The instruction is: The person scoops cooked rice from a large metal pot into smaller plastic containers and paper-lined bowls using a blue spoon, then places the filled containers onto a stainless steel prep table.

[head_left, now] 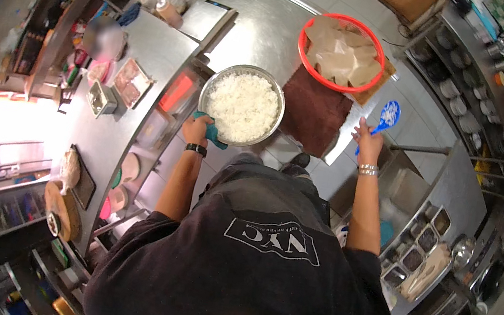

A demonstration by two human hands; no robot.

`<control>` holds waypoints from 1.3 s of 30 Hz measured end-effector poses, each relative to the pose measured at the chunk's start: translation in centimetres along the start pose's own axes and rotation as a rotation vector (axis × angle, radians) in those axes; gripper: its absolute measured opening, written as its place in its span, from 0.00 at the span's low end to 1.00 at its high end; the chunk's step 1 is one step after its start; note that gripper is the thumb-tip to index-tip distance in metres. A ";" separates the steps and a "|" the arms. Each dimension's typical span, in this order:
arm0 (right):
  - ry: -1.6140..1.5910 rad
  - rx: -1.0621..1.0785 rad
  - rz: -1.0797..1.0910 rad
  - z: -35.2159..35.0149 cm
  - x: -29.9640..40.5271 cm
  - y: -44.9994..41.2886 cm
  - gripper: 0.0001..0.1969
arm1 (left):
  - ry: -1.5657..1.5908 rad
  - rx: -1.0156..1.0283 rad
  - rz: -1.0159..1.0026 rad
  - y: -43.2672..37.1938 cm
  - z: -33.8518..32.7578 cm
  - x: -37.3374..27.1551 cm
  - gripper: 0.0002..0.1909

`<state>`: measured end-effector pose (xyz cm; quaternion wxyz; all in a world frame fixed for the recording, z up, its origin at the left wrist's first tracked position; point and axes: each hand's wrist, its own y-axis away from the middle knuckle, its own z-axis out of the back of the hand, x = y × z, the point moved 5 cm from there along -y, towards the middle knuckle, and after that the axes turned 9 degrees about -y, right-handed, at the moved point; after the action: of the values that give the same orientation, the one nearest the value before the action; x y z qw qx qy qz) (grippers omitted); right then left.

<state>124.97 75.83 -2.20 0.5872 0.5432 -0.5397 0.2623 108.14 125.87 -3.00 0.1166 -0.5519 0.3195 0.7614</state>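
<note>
A round metal bowl (281, 112) full of cooked white rice (242, 106) is in front of me, left of centre. My left hand (197, 130) grips its near left rim through a green cloth (216, 138). Out to the right, my right hand (367, 143) holds a blue plastic rice paddle (389, 116) with rice stuck on its blade. Beyond and between the hands, a red plastic basket (301, 49) lined with brown paper (342, 55) stands at the steel table's edge. A dark brown cloth (314, 110) lies on the table between bowl and basket.
The steel table (260, 10) extends ahead. A left counter (149, 57) bears a meat tray (131, 83), a small metal container (102, 99) and a round wooden board (60, 211). At right, metal containers of food (427, 239) sit on a counter; shelves of bowls (461, 87) stand beyond.
</note>
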 end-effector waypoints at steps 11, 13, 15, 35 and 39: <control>0.261 -0.152 0.051 -9.4 -2.3 -12.8 0.17 | -0.103 -0.223 0.138 -8.7 -4.3 0.8 0.10; 0.341 -0.134 0.107 -10.3 -0.2 -12.1 0.14 | -0.110 -0.213 0.154 -11.4 -4.6 1.8 0.10; 0.428 -0.126 0.175 -10.4 1.0 -11.3 0.12 | -0.047 -0.186 0.183 -13.4 -5.8 1.8 0.10; 1.112 0.090 0.547 -17.6 4.0 -4.8 0.19 | -0.286 0.296 0.045 -16.7 -6.0 -0.8 0.16; 1.262 0.583 0.557 -28.3 3.3 0.2 0.15 | -0.238 0.283 0.008 -14.7 -6.0 2.1 0.17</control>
<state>135.61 101.01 5.78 0.5294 0.2664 -0.1266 0.7955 119.79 133.15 -11.29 0.2269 -0.4348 0.4095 0.7693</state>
